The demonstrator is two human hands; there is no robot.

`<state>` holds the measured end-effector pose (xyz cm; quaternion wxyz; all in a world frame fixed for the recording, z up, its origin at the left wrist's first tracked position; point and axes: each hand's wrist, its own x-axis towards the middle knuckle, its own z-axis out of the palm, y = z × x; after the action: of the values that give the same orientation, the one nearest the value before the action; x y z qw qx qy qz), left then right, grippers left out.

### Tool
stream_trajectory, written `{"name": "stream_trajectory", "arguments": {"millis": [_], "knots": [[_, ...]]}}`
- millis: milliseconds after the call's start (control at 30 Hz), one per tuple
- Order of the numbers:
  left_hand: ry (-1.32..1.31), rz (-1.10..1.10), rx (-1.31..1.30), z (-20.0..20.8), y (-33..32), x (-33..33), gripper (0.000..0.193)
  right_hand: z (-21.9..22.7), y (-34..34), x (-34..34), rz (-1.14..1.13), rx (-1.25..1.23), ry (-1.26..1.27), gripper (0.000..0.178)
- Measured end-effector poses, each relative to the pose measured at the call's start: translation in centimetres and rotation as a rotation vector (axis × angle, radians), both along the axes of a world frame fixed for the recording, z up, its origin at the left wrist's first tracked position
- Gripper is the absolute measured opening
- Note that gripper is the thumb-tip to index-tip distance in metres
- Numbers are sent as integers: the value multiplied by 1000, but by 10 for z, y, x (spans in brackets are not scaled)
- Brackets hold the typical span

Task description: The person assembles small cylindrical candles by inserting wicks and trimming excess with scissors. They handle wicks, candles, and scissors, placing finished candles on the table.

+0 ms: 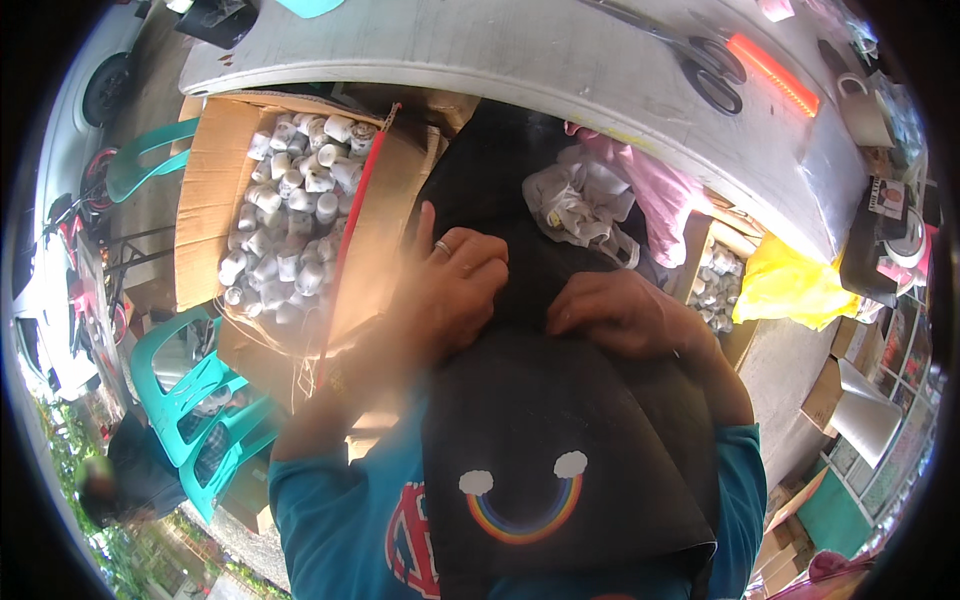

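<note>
A black apron with a rainbow and two clouds printed on it covers my front and lap. Over its middle, my left hand wears a ring and has most fingers curled in, one finger sticking up. A short gap separates it from my right hand, whose fingers bend down against the black cloth. Anything inside either hand's grip is hidden. Beyond my hands a crumpled grey-white rag lies on the apron, with a pink cloth beside it. My left wrist and forearm are blurred.
On my left stands an open cardboard box full of small whitish cylindrical pieces. Another box of pieces is at right, near a yellow bag. Scissors and an orange cutter lie on the grey table. Green chairs stand left.
</note>
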<state>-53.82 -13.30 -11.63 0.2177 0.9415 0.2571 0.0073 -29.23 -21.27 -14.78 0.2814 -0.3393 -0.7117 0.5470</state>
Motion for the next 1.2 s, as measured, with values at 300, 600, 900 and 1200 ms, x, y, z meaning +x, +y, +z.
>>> {"name": "stream_trajectory", "arguments": {"millis": [300,600,900,1200], "knots": [[170,43,-439,11,-20,-26,21,0,11,-18,-123,300,-537,33],[45,214,-889,-35,-20,-34,46,-5,26,-27,14,273,-512,36],[-96,368,-1011,-47,-17,-20,55,-14,38,-33,55,608,-681,34],[227,273,-131,-49,-15,10,29,-33,27,-32,-140,782,-521,18]]}}
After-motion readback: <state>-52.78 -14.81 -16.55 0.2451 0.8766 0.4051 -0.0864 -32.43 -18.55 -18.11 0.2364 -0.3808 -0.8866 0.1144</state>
